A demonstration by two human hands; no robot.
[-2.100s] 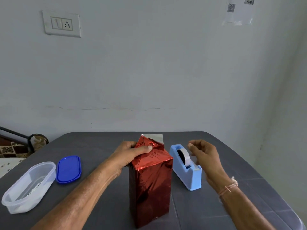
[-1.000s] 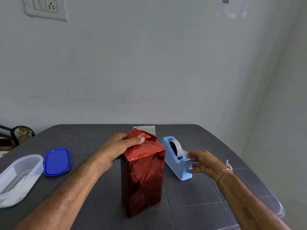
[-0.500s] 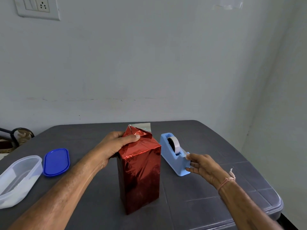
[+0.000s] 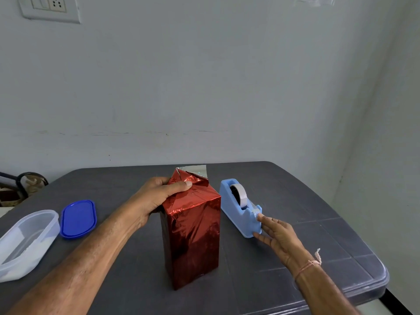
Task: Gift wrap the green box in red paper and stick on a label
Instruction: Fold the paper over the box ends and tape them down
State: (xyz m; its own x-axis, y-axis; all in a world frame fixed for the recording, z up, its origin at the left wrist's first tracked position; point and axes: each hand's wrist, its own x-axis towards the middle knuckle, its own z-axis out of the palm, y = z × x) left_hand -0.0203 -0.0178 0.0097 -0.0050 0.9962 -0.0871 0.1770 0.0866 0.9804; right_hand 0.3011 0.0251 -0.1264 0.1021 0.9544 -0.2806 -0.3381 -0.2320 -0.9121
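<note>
Brought the right hand [image 4: 279,235] down from mid-air to the near end of the dispenser [image 4: 236,214]. Rests it there with fingers [image 4: 264,221] straight and loose, touching the blue body just below the cutter, gripping nothing; no tape [image 4: 241,195] pulled free yet. Keeps the left hand [image 4: 156,196] clamped on the folded top of the paper [image 4: 193,185], thumb in front, pinning the flaps shut. Has the box [image 4: 193,235] standing upright mid-bench [image 4: 295,258], just left of the dispenser, wholly covered in red. Looks set to tear tape for sealing the top; label not yet on.
</note>
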